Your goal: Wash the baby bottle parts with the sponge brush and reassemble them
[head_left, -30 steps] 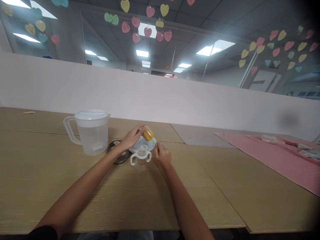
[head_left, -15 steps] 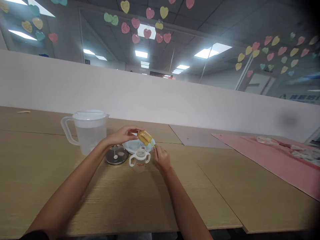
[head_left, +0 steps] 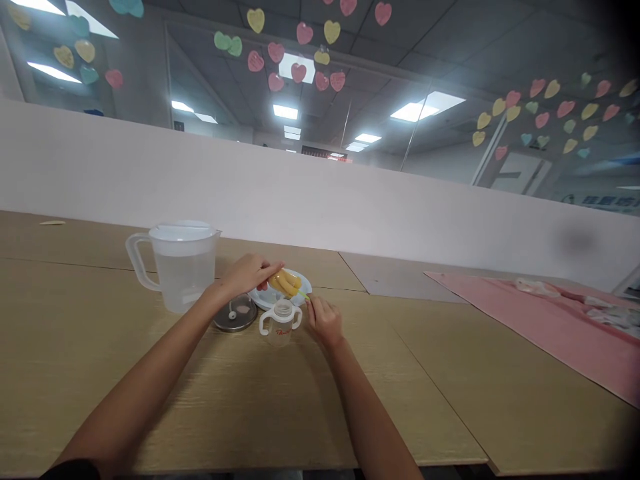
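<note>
A feeding cup with two white side handles and an uncovered top stands upright in front of me. Above and behind it is a yellow, rounded, ridged head that looks like a sponge bottle brush, tilted, its thin yellow-green handle pointing toward my right. My right hand is closed on that handle. At the far end of the yellow head, my left hand grips it with bent fingers, partly hidden. A white plate lies behind the brush, partly covered by it and my left hand.
Left of my hands stands a clear lidded pitcher. A round metal-rimmed lid with a knob lies by my left wrist. A pink cloth covers the right side of the table. A white low wall runs along the back.
My left hand has lowered slightly and turned over the yellow head, which has tilted and dropped closer to the plate. My right hand stays nearly in place. The view has shifted slightly.
</note>
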Demonstrator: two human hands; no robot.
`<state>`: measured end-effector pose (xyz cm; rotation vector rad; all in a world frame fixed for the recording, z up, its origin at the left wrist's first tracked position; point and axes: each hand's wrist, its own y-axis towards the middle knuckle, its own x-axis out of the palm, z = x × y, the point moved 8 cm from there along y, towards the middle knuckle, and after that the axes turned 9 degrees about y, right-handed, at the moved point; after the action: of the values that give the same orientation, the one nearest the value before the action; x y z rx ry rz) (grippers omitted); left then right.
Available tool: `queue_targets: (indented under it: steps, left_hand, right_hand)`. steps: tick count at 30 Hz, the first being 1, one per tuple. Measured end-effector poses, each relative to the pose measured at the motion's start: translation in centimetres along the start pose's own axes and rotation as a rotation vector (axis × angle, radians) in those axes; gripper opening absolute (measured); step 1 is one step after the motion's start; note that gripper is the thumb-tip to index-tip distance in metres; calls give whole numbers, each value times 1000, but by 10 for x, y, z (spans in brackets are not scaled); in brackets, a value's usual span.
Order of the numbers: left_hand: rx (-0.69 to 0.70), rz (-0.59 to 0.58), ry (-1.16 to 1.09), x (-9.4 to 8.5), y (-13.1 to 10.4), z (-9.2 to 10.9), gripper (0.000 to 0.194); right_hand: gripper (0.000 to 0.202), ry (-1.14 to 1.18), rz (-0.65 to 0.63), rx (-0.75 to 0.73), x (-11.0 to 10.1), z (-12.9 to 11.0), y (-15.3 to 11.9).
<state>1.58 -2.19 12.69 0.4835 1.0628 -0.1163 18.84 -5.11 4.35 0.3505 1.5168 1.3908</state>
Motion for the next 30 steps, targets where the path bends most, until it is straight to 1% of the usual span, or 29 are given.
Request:
queue_targets:
  steps: [3,6,8,10,12,15,19,22,24,25,27,29,30]
  left_hand:
    - [7,-22,25,3,0,-1,60]
    - [112,-55,6,1,-1,4,55]
    - [194,-111,-52,1,-3,9,50]
    - [243,-163,-135,1,-7,11,46]
    - [244,-184,-214,-1,-9,11,49]
    - [232,-196,-300,-3,-11,10,59]
    - [277,-198,-319,-7,-13,15,53]
    - [232,-197,-302,-13,-13,9,53]
    - [191,-159,-322,-21,-12,0,55]
    - [172,-111,-329,-27,-11,-6,57]
    - [123,39,-293,-43,-8,-23,58]
    - [40,200,-158,-56,-5,-44,58]
    - [-5,247,-65,-59,-3,-55,56]
  right_hand:
    - [27,9,-16,-6,0,-1,1]
    - [27,5,-45,-4,3,0,0]
    - [28,0,-58,-5,4,1,0]
    - [28,-6,-59,-12,5,1,-1]
    - [28,-11,-50,-19,6,1,-1]
    - [27,-14,-37,-18,5,1,-1]
    - [28,-11,-40,-38,3,-1,0]
    - [28,19,-50,-60,4,-5,2]
    - [27,45,-32,-29,3,-4,4]
    - [27,60,-8,3,2,-2,4]
    - [27,93,62,86,-2,5,5]
    - [29,126,126,170,-6,12,3]
    - [30,139,148,207,-7,16,2]
